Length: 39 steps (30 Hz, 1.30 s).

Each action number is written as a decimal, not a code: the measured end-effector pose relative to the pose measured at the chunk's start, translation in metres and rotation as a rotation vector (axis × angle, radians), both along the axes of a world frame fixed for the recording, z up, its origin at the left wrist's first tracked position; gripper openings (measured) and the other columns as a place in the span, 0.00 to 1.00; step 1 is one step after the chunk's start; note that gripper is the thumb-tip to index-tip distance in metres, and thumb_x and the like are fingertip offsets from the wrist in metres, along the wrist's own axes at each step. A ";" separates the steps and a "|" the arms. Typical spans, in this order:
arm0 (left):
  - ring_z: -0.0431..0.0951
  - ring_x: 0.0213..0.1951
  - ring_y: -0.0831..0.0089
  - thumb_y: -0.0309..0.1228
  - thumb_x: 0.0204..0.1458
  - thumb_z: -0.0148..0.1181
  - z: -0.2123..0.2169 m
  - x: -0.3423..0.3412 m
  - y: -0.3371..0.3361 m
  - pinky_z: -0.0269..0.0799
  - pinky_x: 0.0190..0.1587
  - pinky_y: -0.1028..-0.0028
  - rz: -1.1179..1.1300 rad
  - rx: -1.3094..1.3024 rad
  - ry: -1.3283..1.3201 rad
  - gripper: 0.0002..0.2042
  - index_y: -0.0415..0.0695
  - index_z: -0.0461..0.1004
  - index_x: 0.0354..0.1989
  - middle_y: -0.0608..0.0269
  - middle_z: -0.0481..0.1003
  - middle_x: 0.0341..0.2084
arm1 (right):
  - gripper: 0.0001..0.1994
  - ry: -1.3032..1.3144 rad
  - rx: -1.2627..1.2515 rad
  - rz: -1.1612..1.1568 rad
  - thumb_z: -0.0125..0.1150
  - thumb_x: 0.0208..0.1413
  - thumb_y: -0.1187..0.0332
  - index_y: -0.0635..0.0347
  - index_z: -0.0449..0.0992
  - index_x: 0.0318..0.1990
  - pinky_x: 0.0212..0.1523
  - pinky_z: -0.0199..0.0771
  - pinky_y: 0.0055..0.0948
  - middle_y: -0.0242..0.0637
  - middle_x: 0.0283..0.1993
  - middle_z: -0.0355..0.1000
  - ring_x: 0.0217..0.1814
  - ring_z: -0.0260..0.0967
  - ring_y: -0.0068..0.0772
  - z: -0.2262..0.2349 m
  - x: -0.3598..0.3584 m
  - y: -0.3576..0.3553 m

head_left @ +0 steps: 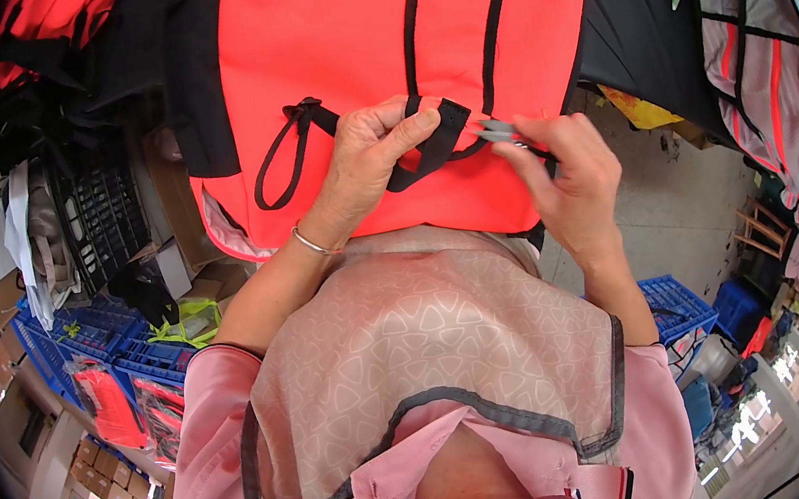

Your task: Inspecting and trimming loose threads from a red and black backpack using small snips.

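Black webbing strap (427, 146) of a bright orange vest (394, 41), folded into a loop, held taut across its lower front.

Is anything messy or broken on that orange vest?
Nothing looks broken. The left hand pinches a black strap on the orange vest, and the right hand holds a small grey tool there.

- Bright, even light fills the scene; the orange vest (396, 60) shows saturated, without harsh glare.
- Soft shadow lies beneath the left hand (370, 158) and right hand (565, 179).
- Windows at the lower right blow out white.
- Fisheye bending curves the edges; the corners fall black.
- The centre is sharp, the rim softer.
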<state>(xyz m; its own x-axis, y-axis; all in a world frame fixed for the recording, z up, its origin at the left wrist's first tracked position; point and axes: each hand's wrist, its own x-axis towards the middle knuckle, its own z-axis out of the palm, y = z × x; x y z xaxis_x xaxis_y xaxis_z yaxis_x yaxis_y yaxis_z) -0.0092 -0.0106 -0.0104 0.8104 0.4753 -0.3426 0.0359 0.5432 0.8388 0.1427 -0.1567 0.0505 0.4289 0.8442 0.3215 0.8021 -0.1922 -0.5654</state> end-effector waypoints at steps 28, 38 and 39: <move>0.75 0.33 0.82 0.29 0.56 0.66 0.002 0.001 -0.019 0.69 0.34 0.81 0.132 0.341 0.032 0.08 0.37 0.82 0.39 0.62 0.79 0.35 | 0.12 -0.319 -0.075 -0.107 0.74 0.44 0.66 0.57 0.79 0.35 0.23 0.66 0.28 0.29 0.27 0.71 0.24 0.65 0.29 -0.004 -0.013 -0.007; 0.75 0.33 0.83 0.32 0.57 0.64 0.005 0.010 -0.027 0.70 0.36 0.80 0.213 0.346 0.123 0.10 0.36 0.82 0.38 0.63 0.79 0.34 | 0.11 -0.355 -0.161 -0.059 0.72 0.47 0.64 0.57 0.79 0.35 0.23 0.64 0.29 0.29 0.26 0.69 0.25 0.66 0.29 -0.015 -0.046 -0.020; 0.75 0.33 0.83 0.32 0.57 0.64 0.004 0.008 -0.026 0.70 0.36 0.80 0.213 0.361 0.122 0.10 0.35 0.82 0.38 0.62 0.79 0.34 | 0.11 -0.290 -0.125 -0.080 0.72 0.47 0.65 0.57 0.79 0.35 0.23 0.65 0.29 0.29 0.26 0.69 0.24 0.66 0.29 -0.015 -0.046 -0.021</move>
<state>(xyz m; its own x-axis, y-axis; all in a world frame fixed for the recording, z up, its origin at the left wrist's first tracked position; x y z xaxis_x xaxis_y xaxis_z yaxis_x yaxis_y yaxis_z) -0.0011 -0.0370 -0.0065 0.6452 0.7344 -0.2107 0.0655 0.2216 0.9729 0.0972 -0.1777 0.0355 0.4016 0.8521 0.3357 0.9057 -0.3150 -0.2837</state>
